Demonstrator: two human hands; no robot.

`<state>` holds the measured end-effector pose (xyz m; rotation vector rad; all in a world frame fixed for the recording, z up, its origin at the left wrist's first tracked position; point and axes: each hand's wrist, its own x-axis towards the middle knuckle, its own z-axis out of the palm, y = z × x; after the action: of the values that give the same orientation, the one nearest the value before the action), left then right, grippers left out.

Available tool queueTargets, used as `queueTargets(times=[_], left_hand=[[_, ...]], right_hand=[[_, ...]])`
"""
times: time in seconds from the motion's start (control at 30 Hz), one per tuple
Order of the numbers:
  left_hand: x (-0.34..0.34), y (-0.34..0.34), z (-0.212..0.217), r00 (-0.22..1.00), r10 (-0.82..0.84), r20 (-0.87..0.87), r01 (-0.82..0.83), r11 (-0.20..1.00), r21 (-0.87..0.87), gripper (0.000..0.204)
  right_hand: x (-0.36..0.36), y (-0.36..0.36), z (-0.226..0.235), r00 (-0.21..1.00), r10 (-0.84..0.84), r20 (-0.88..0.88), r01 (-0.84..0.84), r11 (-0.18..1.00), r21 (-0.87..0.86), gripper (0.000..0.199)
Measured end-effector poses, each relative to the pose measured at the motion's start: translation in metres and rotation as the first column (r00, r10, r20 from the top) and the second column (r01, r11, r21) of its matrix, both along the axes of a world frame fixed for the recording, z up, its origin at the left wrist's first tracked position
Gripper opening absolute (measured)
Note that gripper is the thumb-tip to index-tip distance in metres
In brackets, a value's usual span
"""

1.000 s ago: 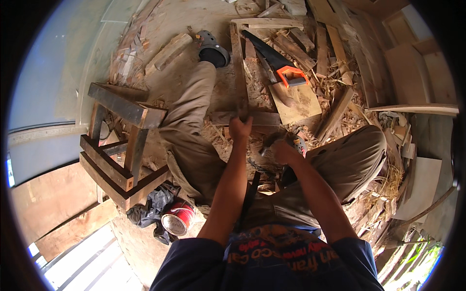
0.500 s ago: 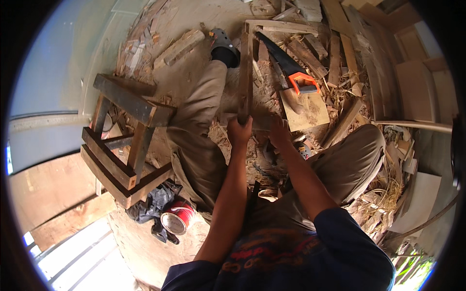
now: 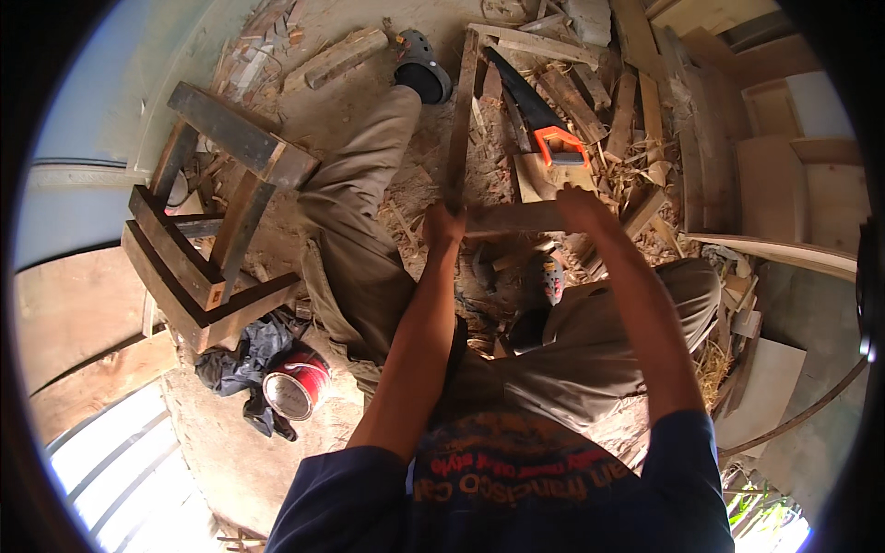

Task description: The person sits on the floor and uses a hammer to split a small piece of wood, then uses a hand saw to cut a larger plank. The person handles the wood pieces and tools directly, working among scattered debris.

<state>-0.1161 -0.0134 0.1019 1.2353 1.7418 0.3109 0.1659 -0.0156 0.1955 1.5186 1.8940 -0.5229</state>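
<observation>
My left hand (image 3: 445,227) is closed around the near end of a long dark wooden bar (image 3: 463,120) that runs away from me. A shorter wooden board (image 3: 514,218) spans crosswise from that hand to my right hand (image 3: 584,211), whose fingers are wrapped on its right end. Whether the board touches the bar is hidden by my left hand. At the bar's far end, a paler wooden strip (image 3: 535,42) meets it at a corner. Just beyond my right hand lies a handsaw (image 3: 530,97) with a black blade and orange handle, beside a light wood piece (image 3: 544,177).
A dark wooden stool-like frame (image 3: 221,194) lies to the left. Near it are a red can (image 3: 297,384) and a black plastic bag (image 3: 241,358). Offcuts (image 3: 576,101) and shavings cover the ground at the right. My legs flank the work, and a light timber (image 3: 346,57) lies beyond.
My right hand has moved right and slightly away from me, apart from my left. The crosswise board now shows between the hands. My left hand has shifted slightly left and away.
</observation>
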Motion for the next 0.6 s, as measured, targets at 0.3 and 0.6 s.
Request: queueTargets(times=[0.3, 0.6], left_hand=[[-0.001, -0.009, -0.079, 0.989, 0.093, -0.118, -0.102, 0.992, -0.076, 0.039], [-0.028, 0.002, -0.081, 0.671, 0.739, 0.048, -0.667, 0.632, -0.394, 0.053]], right_hand=[[0.078, -0.040, 0.055, 0.908, -0.184, -0.375, 0.228, 0.971, 0.074, 0.067], [-0.032, -0.040, -0.079, 0.923, -0.071, -0.377, 0.190, 0.938, 0.288, 0.064]])
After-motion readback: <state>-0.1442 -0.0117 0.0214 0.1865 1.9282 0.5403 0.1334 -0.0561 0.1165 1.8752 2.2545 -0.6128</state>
